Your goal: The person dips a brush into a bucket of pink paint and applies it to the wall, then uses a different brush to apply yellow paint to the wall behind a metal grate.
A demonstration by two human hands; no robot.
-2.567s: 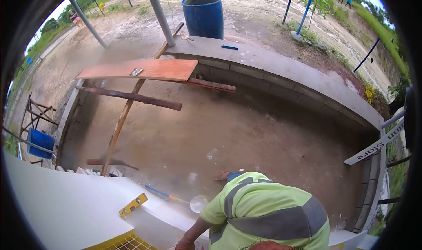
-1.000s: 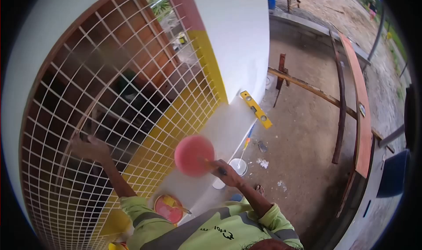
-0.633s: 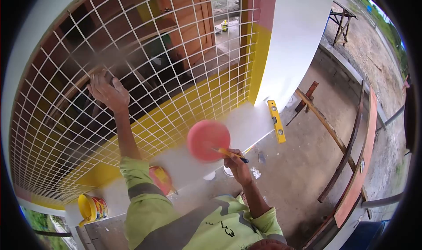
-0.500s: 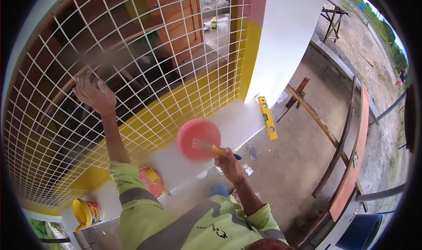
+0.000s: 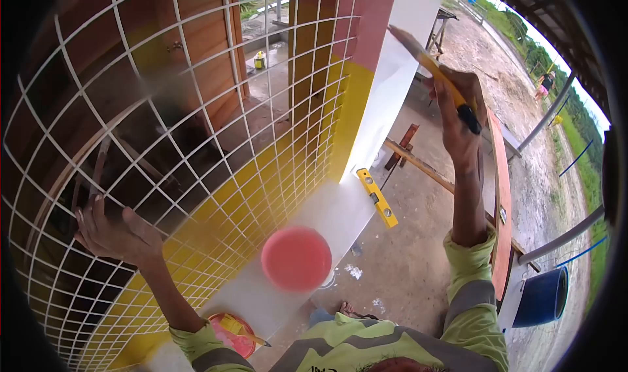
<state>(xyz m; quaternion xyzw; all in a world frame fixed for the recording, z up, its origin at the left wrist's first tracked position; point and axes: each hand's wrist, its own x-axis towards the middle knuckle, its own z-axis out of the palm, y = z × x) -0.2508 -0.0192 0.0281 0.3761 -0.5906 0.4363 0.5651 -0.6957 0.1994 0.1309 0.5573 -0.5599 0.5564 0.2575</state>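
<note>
My left hand [image 5: 119,236] rests against the white wire grille [image 5: 196,64], fingers stretched up and thumb apart. My right hand [image 5: 463,113] is closed round a paintbrush [image 5: 435,68] with a yellow-brown handle and dark end. It holds the brush up, bristles pointing up and left in front of the white pillar [image 5: 376,133]. Below, between my arms, a round pink container [image 5: 296,259] stands on the white ledge [image 5: 261,303]. Nearer my left arm is a second pink container [image 5: 245,347] with a yellow object and a stick-like handle across it.
A yellow spirit level [image 5: 377,197] lies by the pillar's foot. Timber pieces [image 5: 422,166] and a long board [image 5: 500,202] are on the right, with a blue drum [image 5: 541,297] beyond. Behind the grille is a wooden door [image 5: 206,51]. A person [image 5: 544,84] is far off outside.
My right hand has lifted the brush from over the pink container, up and right to the pillar. My left hand now sits lower and further left in view, still at the grille.
</note>
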